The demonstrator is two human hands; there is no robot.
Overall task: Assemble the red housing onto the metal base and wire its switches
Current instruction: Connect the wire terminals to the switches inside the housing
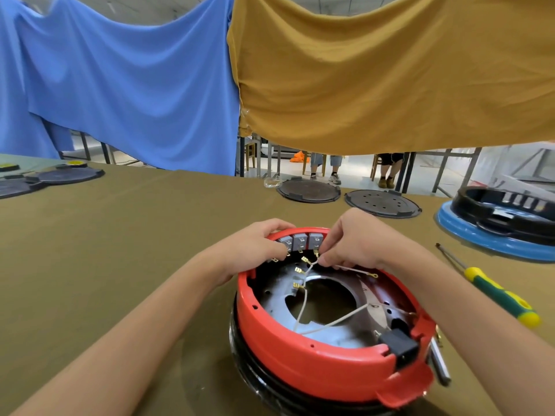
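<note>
Two hands at far rim of red housing [312, 352]: left hand [255, 247] gripping rim beside grey switches [300, 242], right hand [354, 241] pinching white wire [327, 267], apparently by a terminal.

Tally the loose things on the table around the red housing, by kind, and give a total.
Dark round plates: 4 (far left and; far middle and)
Screwdrivers: 1
Blue-and-black housings: 1
Total: 6

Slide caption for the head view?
Left hand steadies the red housing at its switches; right hand pinches a white wire.
</note>
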